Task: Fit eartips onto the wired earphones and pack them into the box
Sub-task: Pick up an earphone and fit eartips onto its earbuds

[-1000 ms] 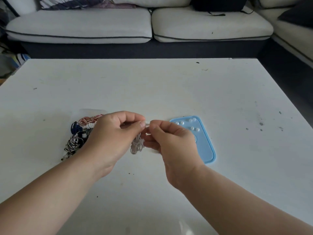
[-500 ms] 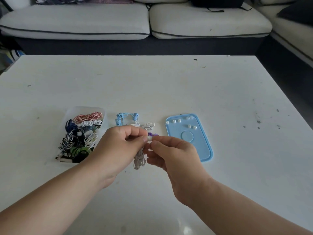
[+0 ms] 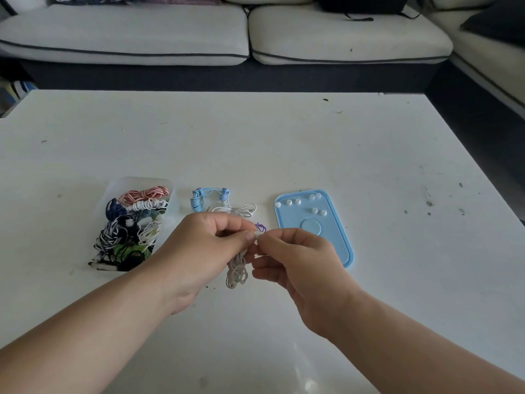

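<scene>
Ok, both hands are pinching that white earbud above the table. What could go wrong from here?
The eartip is tiny and only pinched by the right hand; if the grip slips, it could be hard to spot on the white table. The white earphone held by the left hand dangles its coiled cord, which could loosen or snag. The loose eartips on the blue lid lie unsecured beside the right hand; a nudge could scatter them.

White table (image 3: 284, 143): flat top, marked with dark specks and scuffs. Beyond its far edge stands a sofa (image 3: 127, 38) with two pale seat cushions, dark piping and a dark base. A second sofa section (image 3: 488, 61) runs along the right, carrying a dark cushion (image 3: 500, 21). Floor (image 3: 460, 109): dark. Lighting: soft, diffuse.
</scene>
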The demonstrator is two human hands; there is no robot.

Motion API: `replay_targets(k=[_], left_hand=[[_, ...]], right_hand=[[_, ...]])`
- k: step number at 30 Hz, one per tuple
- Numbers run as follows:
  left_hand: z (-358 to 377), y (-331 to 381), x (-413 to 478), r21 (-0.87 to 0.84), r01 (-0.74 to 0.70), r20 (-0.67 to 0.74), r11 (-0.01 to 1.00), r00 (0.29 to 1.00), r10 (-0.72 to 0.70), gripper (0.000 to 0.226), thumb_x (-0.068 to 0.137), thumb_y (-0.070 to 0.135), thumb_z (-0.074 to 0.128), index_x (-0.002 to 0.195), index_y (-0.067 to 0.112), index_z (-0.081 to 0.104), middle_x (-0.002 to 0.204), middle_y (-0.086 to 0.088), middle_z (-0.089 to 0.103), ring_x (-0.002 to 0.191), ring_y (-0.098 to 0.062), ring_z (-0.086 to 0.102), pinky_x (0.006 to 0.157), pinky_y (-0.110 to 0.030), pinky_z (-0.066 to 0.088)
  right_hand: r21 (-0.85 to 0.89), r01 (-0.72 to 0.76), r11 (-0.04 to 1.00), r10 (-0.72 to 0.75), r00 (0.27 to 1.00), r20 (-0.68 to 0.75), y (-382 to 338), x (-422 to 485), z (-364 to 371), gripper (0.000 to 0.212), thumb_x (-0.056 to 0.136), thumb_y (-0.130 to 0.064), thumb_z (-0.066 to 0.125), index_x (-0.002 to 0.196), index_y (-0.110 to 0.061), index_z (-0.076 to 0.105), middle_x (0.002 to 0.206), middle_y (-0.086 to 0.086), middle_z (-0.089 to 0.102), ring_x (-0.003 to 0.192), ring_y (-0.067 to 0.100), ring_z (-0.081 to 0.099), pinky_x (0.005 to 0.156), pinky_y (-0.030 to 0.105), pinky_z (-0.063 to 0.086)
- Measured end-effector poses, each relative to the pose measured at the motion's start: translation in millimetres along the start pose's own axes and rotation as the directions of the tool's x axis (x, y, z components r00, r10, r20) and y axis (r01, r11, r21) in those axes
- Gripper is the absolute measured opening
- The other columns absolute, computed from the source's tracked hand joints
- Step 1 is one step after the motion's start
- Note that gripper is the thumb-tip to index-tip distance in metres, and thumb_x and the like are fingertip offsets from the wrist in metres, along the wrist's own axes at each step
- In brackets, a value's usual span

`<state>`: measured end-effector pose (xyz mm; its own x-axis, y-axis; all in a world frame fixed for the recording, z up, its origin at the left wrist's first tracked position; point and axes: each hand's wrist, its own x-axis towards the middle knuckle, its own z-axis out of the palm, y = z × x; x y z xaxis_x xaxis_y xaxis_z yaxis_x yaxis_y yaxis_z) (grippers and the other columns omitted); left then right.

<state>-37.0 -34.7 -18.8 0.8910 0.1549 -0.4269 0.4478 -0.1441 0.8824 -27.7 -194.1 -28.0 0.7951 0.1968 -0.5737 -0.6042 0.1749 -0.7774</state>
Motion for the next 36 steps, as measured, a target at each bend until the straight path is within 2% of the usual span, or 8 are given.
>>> replay_targets(k=[6,12,16,21,25,27,32,36], left_hand=[[1,2,-2,0.014,0.017,0.029,1.0,0.999,-0.017,0.013,0.095,0.008,0.072,0.093,0.016,0.081,0.089,-0.007,0.081,0.093,-0.028,0.077,0.084,-0.03,0.062],[4,7,-1,0.0,0.024,0.056,1.0,0.998,-0.024,0.013,0.095,0.008,0.071,0.093,0.015,0.082,0.088,-0.008,0.08,0.085,-0.022,0.077,0.08,-0.027,0.062],[5,6,-4,0.045,0.047,0.107,0.998,0.993,-0.051,0.016,0.096,0.009,0.07,0.093,0.018,0.083,0.089,-0.008,0.081,0.091,-0.026,0.078,0.085,-0.031,0.062],[9,0,-11,0.07,0.06,0.118,0.996,0.991,-0.068,0.021,0.098,0.009,0.067,0.092,0.023,0.082,0.086,-0.005,0.081,0.084,-0.021,0.078,0.073,-0.021,0.059],[10,-3,-12,0.081,0.053,0.111,0.995,0.992,-0.062,0.024,0.098,0.007,0.065,0.087,0.019,0.083,0.08,-0.006,0.079,0.07,-0.012,0.073,0.059,-0.014,0.051],[11,-2,-12,0.084,0.06,0.117,0.995,0.991,-0.07,0.026,0.099,0.008,0.065,0.084,0.02,0.083,0.081,-0.006,0.079,0.072,-0.013,0.073,0.062,-0.016,0.054],[12,-7,-11,0.071,0.13,0.145,0.989,0.98,-0.139,0.022,0.1,0.018,0.065,0.089,0.021,0.085,0.091,-0.005,0.081,0.09,-0.024,0.078,0.091,-0.036,0.058],[10,-10,-12,0.011,0.179,0.181,0.984,0.967,-0.178,0.023,0.098,0.028,0.068,0.089,0.016,0.084,0.091,-0.011,0.08,0.079,-0.019,0.073,0.085,-0.034,0.056]], right_hand=[[0.002,-0.015,1.0,0.015,0.998,0.062,-1,0,-8,0.014,0.094,-0.005,0.07,0.104,0.003,0.075,0.091,0.023,0.076,0.074,0.023,0.068,0.071,0.03,0.06],[0.028,-0.022,0.999,0.02,0.997,0.069,-2,-1,-14,0.016,0.096,-0.004,0.066,0.105,0.006,0.075,0.102,0.031,0.073,0.076,0.024,0.067,0.071,0.03,0.06],[0.003,-0.025,1.0,0.025,0.998,0.063,4,-4,-18,0.015,0.097,-0.005,0.065,0.102,0.005,0.076,0.101,0.03,0.073,0.075,0.023,0.067,0.072,0.031,0.06],[-0.033,-0.05,0.998,0.052,0.995,0.079,9,-6,-22,0.015,0.096,-0.004,0.067,0.099,0.008,0.074,0.09,0.024,0.074,0.073,0.023,0.065,0.069,0.03,0.06],[-0.07,-0.063,0.996,0.069,0.994,0.09,8,-6,-22,0.016,0.095,-0.006,0.068,0.1,0.008,0.074,0.098,0.028,0.075,0.075,0.024,0.065,0.069,0.03,0.06],[-0.08,-0.074,0.994,0.082,0.992,0.094,7,-6,-22,0.017,0.095,-0.008,0.069,0.101,0.007,0.074,0.098,0.027,0.075,0.075,0.024,0.065,0.069,0.03,0.06],[-0.126,-0.093,0.988,0.104,0.991,0.085,9,-5,-23,0.021,0.093,-0.015,0.073,0.1,0.005,0.072,0.1,0.028,0.074,0.076,0.026,0.066,0.071,0.033,0.06],[-0.17,-0.099,0.98,0.118,0.987,0.106,12,-5,-24,0.02,0.093,-0.015,0.073,0.099,0.004,0.073,0.099,0.027,0.075,0.077,0.026,0.066,0.074,0.035,0.061]])
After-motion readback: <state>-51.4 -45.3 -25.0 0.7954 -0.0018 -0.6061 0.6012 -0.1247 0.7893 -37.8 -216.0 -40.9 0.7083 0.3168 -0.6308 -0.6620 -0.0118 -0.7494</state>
